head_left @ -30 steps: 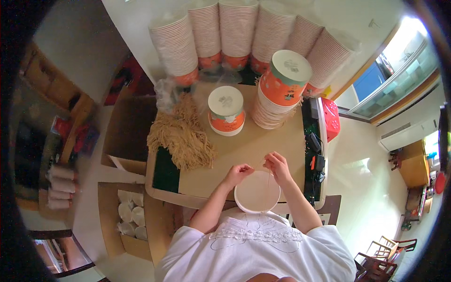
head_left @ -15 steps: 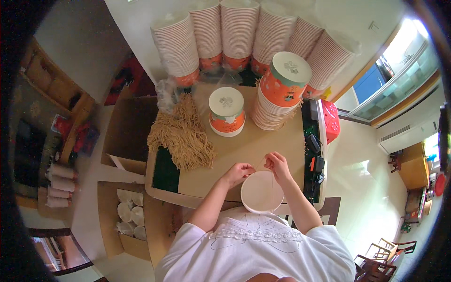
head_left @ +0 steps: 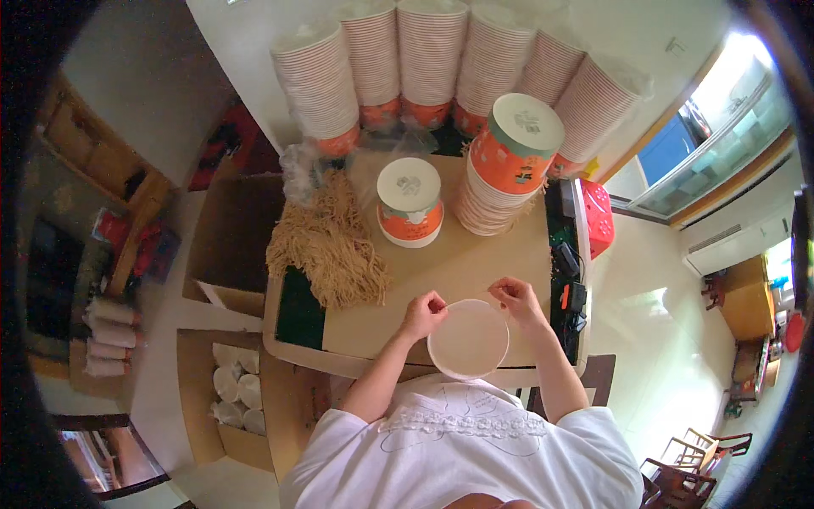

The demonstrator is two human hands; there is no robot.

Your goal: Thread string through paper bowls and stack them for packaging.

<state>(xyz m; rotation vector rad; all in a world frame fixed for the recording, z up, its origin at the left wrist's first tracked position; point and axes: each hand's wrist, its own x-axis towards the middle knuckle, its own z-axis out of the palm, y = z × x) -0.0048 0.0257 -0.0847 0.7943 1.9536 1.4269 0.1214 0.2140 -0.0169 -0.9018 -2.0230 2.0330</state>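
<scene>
A white-lined paper tub (head_left: pixel 468 341), its open mouth facing up, is at the near table edge against my shirt. My left hand (head_left: pixel 426 314) is closed in a pinch at the tub's upper left rim; what lies between its fingertips is too small to make out. Just beyond the upper right rim, my right hand (head_left: pixel 515 300) pinches what looks like a thin cord, barely visible. A heap of tan twisted cords (head_left: pixel 332 246) lies to the left. Past my hands, an upside-down orange-and-white tub (head_left: pixel 409 199) stands on the cardboard sheet (head_left: pixel 424 284).
Tall wrapped stacks of tubs (head_left: pixel 424 64) line the wall. A stack of upturned tubs (head_left: pixel 519 161) stands at right, with cords beneath. Black adapters (head_left: pixel 566 259) and a red basket (head_left: pixel 599 219) are at the right edge. An open carton (head_left: pixel 199 390) of wrapped tubs stands lower left.
My hands have drawn apart, the right one moving right. The cord that hung from it across the tub's mouth no longer shows there. The tub has shifted slightly up and left.
</scene>
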